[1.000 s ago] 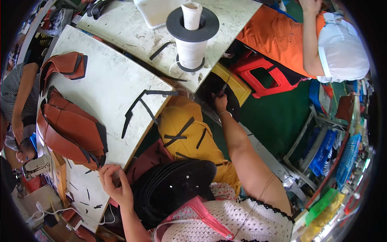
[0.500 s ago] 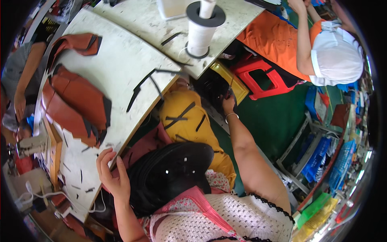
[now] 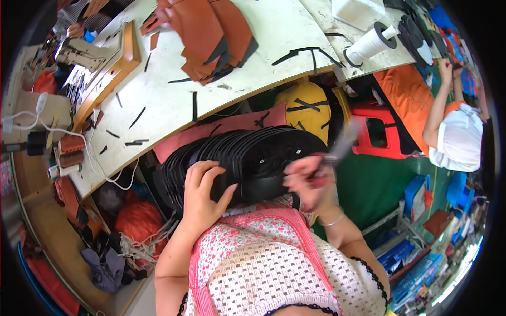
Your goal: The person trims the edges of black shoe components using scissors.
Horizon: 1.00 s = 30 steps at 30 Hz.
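Note:
On my lap lies a thick row of flat black rounded pieces (image 3: 287, 147), packed face to face like a stack on its side. My left hand (image 3: 203, 192) rests at the near side of this row, its fingers spread and curved over the edges. My right hand (image 3: 311, 181) is closed round the red handles of a pair of scissors (image 3: 340, 145), raised over the right end of the row. Motion blurs the hand and the blades, which point away to the upper right.
A white worktable (image 3: 274, 31) ahead carries brown leather pieces (image 3: 203, 29) and scattered black strips. At left stand a sewing machine (image 3: 87, 55) and thread spools (image 3: 71, 150). A white thread cone (image 3: 369, 45), red stool (image 3: 377, 129) and co-worker in a white cap (image 3: 458, 134) are at right.
My right hand has come back from low beside the yellow tray to the black stack, now with scissors in it. My left hand has come down onto the stack. The view has turned left.

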Available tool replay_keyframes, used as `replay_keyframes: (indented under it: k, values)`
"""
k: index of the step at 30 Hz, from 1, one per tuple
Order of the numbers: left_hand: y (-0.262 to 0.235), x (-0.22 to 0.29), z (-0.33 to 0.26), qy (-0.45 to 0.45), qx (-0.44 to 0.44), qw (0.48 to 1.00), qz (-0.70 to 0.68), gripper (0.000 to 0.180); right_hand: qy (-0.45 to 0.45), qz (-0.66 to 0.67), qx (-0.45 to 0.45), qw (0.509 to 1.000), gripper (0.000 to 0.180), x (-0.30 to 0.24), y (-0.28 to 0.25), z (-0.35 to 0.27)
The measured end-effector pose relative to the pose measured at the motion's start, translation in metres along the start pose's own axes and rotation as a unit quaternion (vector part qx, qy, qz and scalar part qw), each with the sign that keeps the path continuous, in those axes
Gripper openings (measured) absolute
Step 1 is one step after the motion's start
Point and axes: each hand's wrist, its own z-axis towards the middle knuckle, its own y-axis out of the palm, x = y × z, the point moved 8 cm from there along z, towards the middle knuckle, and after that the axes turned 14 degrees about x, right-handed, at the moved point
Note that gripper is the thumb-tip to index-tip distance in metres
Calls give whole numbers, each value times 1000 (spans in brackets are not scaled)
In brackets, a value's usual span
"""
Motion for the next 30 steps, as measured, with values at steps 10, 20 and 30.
replay_keyframes:
  k: [10, 20, 30]
  values:
    - [1, -10, -19, 36, 5, 999, 38, 48, 218, -10, 11, 976, 43, 71, 66, 0]
    - [6, 30, 7, 79, 6, 983, -163, 47, -28, -120, 191, 974, 33, -79, 0, 12]
    - [44, 9, 34, -269, -71, 777, -565, 48, -241, -437, -114, 859, 50, -125, -1, 66]
